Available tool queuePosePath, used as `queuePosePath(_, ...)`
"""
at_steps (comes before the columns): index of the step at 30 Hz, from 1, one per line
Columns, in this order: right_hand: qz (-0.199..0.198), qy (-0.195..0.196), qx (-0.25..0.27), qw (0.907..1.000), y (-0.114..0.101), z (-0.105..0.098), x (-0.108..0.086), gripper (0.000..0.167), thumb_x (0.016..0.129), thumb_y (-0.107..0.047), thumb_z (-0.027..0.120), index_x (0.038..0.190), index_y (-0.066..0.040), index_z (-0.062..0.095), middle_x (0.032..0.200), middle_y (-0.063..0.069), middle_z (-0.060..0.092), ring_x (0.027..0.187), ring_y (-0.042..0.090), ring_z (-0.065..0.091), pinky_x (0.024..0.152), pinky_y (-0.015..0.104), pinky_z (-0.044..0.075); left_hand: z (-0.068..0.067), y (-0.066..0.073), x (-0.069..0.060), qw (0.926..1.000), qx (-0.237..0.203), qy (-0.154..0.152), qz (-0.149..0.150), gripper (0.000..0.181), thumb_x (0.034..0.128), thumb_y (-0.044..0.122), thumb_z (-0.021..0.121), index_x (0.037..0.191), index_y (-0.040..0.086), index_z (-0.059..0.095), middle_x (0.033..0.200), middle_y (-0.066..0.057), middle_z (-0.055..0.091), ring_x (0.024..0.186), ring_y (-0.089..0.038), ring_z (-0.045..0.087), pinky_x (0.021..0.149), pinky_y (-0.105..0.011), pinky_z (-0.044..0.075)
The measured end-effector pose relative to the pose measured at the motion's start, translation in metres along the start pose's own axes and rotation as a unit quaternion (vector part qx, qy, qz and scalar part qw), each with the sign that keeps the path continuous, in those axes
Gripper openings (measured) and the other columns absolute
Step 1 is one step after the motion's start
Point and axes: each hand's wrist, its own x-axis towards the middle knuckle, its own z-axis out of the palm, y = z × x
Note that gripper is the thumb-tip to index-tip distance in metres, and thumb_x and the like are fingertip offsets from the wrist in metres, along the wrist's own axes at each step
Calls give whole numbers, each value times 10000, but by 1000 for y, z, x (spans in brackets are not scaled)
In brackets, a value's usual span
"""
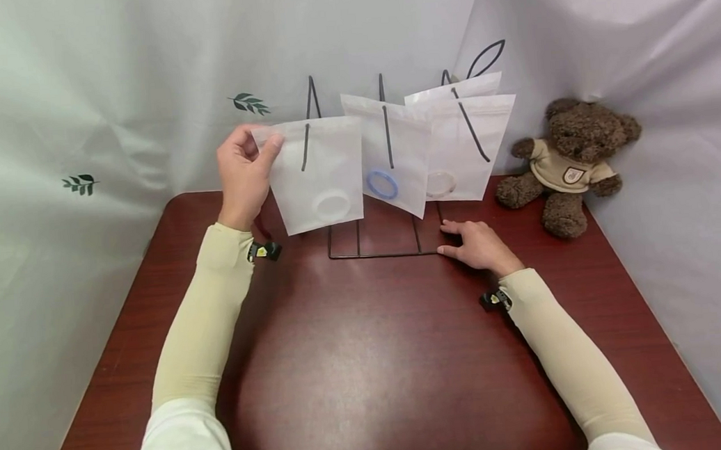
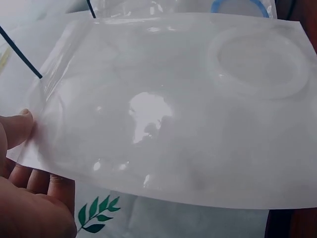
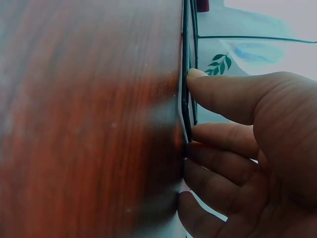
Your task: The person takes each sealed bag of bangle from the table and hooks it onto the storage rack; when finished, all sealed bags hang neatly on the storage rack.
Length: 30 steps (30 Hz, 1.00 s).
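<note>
My left hand (image 1: pixel 245 170) pinches the upper left corner of a translucent white bag (image 1: pixel 294 181), thumb in front and fingers behind. That bag hangs on a hook of a black wire rack (image 1: pixel 388 254); a pale ring (image 1: pixel 332 204) shows through it. In the left wrist view, the same bag (image 2: pixel 163 148) fills most of the picture. Beside it hangs a bag (image 1: pixel 404 131) with a blue ring (image 1: pixel 383 184), and to the right another bag (image 1: pixel 485 125) with a pale ring (image 1: pixel 441 183). My right hand (image 1: pixel 478 245) touches the rack's front right base corner, fingers extended.
A brown teddy bear (image 1: pixel 572 161) in a beige top sits at the table's back right. Another bag (image 1: pixel 417 97) hangs partly hidden behind the right one. White curtain (image 1: pixel 137 80) with leaf prints encloses the dark red table (image 1: pixel 370 364).
</note>
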Motion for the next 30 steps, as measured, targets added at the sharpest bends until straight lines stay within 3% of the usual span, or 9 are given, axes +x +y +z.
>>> queuePosePath(15, -24, -29, -6, 10000, 0, -1, 0, 628, 993, -341, 746, 1532, -76, 563, 1593, 189, 510, 1477, 431, 467, 1167, 599, 410, 16, -17, 18, 9994, -188, 303, 44, 84, 951, 146, 809, 1012, 115, 760, 922, -6, 761, 852, -135, 715, 736, -255, 569)
queuePosePath(30, 0, -5, 8, 10000, 1, -1, 0, 633, 989, -368, 749, 1525, -80, 573, 1587, 183, 520, 1475, 430, 473, 1170, 595, 410, 14, -19, 18, 9995, -122, 242, -152, 102, 966, 156, 792, 1042, 126, 730, 991, -26, 774, 887, -140, 726, 778, -253, 578)
